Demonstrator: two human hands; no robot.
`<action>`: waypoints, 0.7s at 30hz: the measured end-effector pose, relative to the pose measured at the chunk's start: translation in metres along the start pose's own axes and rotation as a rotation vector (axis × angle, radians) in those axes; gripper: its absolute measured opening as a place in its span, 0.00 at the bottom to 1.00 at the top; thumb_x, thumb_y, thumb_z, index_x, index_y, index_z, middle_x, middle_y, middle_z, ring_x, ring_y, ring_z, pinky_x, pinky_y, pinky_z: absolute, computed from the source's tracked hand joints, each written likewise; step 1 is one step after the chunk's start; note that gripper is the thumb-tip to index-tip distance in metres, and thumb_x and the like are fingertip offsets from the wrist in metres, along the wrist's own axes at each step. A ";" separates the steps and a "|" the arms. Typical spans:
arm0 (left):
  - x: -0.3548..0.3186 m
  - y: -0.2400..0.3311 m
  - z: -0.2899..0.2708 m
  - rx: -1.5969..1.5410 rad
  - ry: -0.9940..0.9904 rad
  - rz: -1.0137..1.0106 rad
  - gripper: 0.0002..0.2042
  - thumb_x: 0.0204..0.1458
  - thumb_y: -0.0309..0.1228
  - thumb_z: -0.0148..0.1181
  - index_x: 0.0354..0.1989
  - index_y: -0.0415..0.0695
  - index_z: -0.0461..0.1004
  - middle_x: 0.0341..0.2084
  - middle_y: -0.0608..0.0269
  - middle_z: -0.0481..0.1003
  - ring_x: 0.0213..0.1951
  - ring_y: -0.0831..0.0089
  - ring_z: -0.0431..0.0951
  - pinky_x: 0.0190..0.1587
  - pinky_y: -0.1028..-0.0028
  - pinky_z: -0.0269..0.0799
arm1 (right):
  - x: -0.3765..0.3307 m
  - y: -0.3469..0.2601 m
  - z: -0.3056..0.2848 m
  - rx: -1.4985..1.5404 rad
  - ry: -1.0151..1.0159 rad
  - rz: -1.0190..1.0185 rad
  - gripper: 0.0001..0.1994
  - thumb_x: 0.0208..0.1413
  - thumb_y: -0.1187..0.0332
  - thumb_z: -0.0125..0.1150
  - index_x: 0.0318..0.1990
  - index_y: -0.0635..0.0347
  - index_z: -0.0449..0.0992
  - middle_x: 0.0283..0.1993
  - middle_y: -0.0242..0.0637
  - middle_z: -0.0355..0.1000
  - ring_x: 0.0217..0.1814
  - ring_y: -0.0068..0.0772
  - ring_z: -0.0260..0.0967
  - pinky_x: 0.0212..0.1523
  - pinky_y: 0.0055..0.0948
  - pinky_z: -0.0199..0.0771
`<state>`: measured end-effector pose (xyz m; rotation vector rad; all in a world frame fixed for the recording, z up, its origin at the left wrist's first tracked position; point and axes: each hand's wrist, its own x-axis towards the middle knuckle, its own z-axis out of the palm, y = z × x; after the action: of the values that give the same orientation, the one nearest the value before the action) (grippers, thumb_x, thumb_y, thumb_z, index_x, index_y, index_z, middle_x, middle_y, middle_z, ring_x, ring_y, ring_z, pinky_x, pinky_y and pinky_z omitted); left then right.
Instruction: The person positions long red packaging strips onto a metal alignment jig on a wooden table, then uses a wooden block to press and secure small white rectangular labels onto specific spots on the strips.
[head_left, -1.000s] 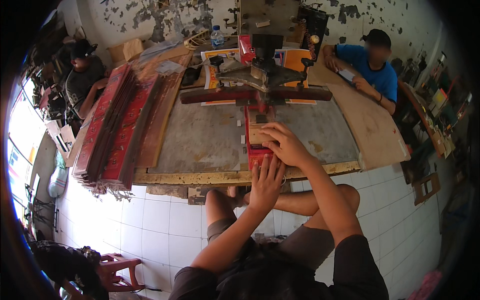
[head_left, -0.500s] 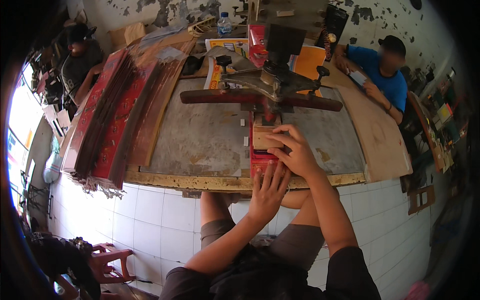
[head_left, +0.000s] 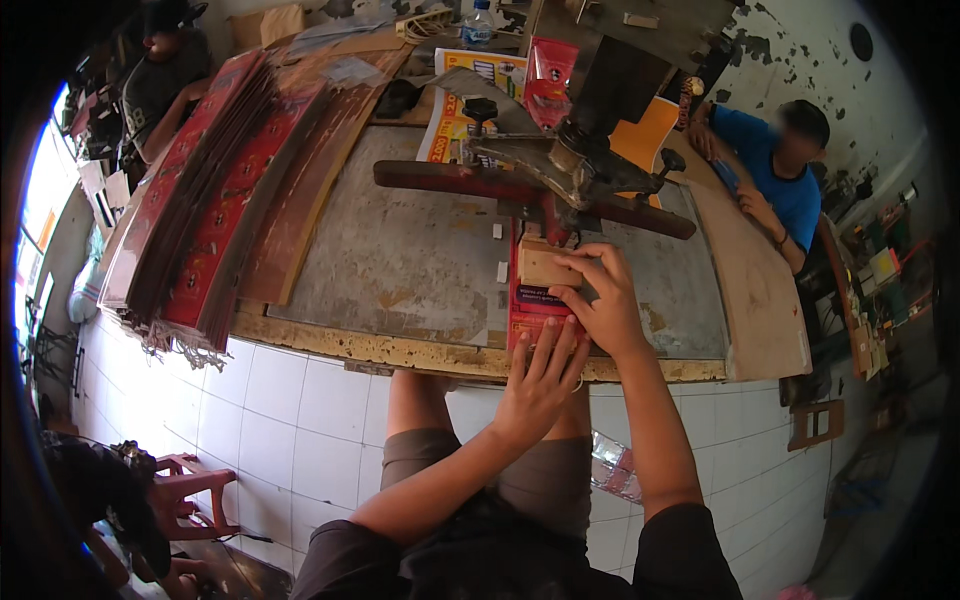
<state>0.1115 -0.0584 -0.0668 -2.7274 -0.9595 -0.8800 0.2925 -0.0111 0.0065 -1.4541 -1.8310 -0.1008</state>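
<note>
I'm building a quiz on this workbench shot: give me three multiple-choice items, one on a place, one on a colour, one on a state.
1. Where does the red card stack lie?
A. near edge of the bench
B. on the floor
C. far left corner

2. What colour is the shirt of the seated person at the right?
A. yellow
B. blue
C. white

3. How is the right hand?
A. hanging free
B. pressing a wooden block
C. in a pocket

A: it lies at the front edge, under the left hand. B: plainly blue. B: its fingers lie over the block.

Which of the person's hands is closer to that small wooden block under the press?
Right. The right hand has its fingers on the wooden block; the left hand lies nearer the table edge, on the red sheets.
</note>
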 end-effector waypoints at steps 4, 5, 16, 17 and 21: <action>0.000 0.000 0.000 0.004 -0.008 0.005 0.35 0.60 0.40 0.63 0.78 0.51 0.69 0.78 0.52 0.66 0.78 0.49 0.65 0.78 0.42 0.55 | 0.000 0.000 -0.001 0.007 -0.003 0.014 0.23 0.52 0.64 0.83 0.56 0.54 0.86 0.55 0.37 0.74 0.61 0.46 0.73 0.64 0.47 0.74; -0.001 0.000 -0.001 0.007 -0.011 0.009 0.35 0.60 0.40 0.63 0.79 0.51 0.68 0.78 0.52 0.66 0.78 0.49 0.65 0.78 0.42 0.55 | -0.002 0.000 -0.002 0.007 -0.005 0.017 0.24 0.52 0.64 0.83 0.57 0.55 0.86 0.55 0.38 0.74 0.62 0.46 0.73 0.64 0.46 0.74; 0.021 -0.043 -0.072 -0.745 -0.211 -0.150 0.28 0.62 0.44 0.69 0.68 0.44 0.75 0.66 0.46 0.76 0.72 0.46 0.72 0.75 0.49 0.65 | -0.016 -0.003 -0.016 0.170 -0.166 0.370 0.38 0.58 0.63 0.81 0.73 0.58 0.69 0.71 0.49 0.73 0.76 0.54 0.70 0.74 0.47 0.70; 0.028 -0.061 -0.080 -0.916 -0.300 -0.194 0.27 0.62 0.45 0.70 0.66 0.43 0.76 0.63 0.46 0.77 0.70 0.46 0.73 0.74 0.50 0.67 | -0.018 -0.001 -0.017 0.163 -0.172 0.392 0.39 0.58 0.63 0.81 0.74 0.59 0.68 0.72 0.49 0.73 0.76 0.54 0.70 0.75 0.47 0.69; 0.079 -0.142 -0.062 -0.525 -0.146 -0.052 0.20 0.64 0.34 0.65 0.62 0.40 0.78 0.57 0.48 0.81 0.64 0.47 0.77 0.67 0.53 0.73 | -0.022 0.002 -0.018 0.161 -0.153 0.396 0.39 0.58 0.61 0.81 0.73 0.60 0.67 0.72 0.51 0.73 0.77 0.54 0.70 0.75 0.48 0.69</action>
<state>0.0454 0.0789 0.0176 -3.2564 -0.9344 -1.0860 0.3047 -0.0368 0.0051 -1.7133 -1.5904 0.3550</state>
